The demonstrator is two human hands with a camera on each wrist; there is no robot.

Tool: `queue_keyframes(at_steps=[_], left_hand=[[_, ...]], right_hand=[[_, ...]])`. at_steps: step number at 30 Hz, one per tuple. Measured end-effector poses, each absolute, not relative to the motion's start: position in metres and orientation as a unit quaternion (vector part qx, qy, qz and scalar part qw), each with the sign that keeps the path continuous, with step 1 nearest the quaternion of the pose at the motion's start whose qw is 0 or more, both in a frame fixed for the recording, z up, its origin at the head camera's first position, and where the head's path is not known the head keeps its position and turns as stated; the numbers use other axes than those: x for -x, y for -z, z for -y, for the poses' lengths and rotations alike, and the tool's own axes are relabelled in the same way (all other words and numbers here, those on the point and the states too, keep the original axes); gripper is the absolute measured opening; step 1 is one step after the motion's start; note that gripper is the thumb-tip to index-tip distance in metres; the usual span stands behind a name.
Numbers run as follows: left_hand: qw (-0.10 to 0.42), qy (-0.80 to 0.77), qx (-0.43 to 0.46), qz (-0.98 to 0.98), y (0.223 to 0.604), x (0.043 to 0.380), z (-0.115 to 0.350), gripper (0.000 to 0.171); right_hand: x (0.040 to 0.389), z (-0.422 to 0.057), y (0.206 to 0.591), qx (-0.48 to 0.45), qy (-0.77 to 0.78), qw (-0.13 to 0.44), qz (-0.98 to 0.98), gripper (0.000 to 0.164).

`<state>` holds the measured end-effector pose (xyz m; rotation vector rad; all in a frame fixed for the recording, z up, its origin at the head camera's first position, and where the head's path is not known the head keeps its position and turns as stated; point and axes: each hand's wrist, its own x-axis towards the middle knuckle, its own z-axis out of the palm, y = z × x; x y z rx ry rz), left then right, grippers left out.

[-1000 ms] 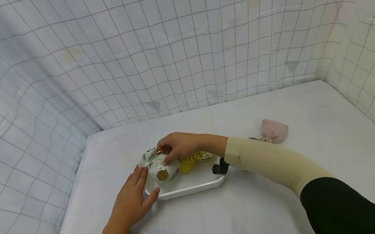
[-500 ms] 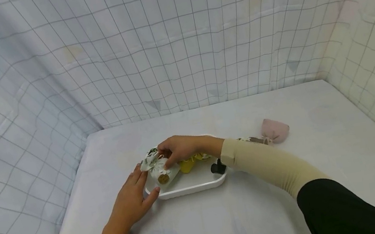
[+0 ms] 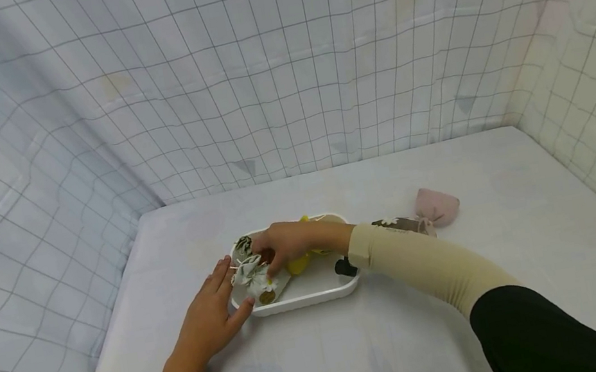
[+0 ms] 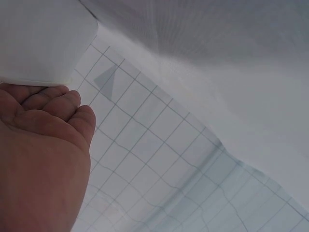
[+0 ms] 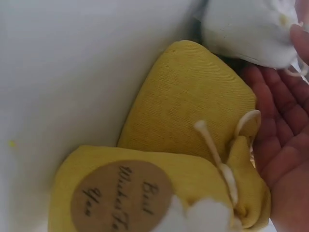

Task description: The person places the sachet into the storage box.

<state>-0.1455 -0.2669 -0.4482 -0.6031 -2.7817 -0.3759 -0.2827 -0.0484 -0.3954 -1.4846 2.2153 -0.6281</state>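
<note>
Since half a second ago, the white pouch [image 3: 255, 282] has come down toward the near left corner of the tray [image 3: 305, 302], its round brown tag [image 3: 267, 297] now lower; the right hand [image 3: 297, 238] has shifted slightly with it, while the left hand [image 3: 207, 317] stays in place. The pouch is pale cloth gathered at the neck, with a thin string and a small white flower with a yellow centre beside the tag. It lies tilted inside the tray's left end. The right hand pinches it between thumb and curled fingers, though the fingertips are partly hidden behind it. The left hand's fingers are extended, touching the tray's outer left side and gripping nothing.

A dark green patterned cloth [image 3: 243, 245] shows behind the pouch's neck; whether it is a separate pouch is hard to tell. The white tray also holds two yellow pouches, mostly covered by the right hand in the head view. In the right wrist view, one plain yellow pouch [image 5: 188, 92] leans beside a yellow pouch with a "Best Wishes" label [image 5: 120, 193], which the lower edge cuts off. Outside the tray, a brown flowered pouch [image 3: 397, 223] is partly hidden by the right sleeve [image 3: 432, 259], next to a pink pouch [image 3: 438, 206].
</note>
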Motion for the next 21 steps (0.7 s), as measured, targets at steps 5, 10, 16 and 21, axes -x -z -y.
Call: queue_keyframes(at_steps=[5, 10, 16, 21], left_hand=[[0.138, 0.127, 0.209, 0.96, 0.448, 0.145, 0.265, 0.078], [0.126, 0.126, 0.203, 0.963, 0.447, 0.144, 0.266, 0.077], [0.126, 0.12, 0.2, 0.964, 0.447, 0.145, 0.266, 0.078], [0.124, 0.12, 0.2, 0.965, 0.447, 0.146, 0.264, 0.079]], right_hand=[[0.283, 0.04, 0.386, 0.521, 0.244, 0.22, -0.788, 0.02], [0.287, 0.027, 0.373, 0.492, 0.306, 0.239, -0.779, 0.025], [0.29, 0.002, 0.353, 0.48, 0.328, 0.216, -0.785, 0.03], [0.291, -0.029, 0.345, 0.446, 0.344, 0.178, -0.807, 0.028]])
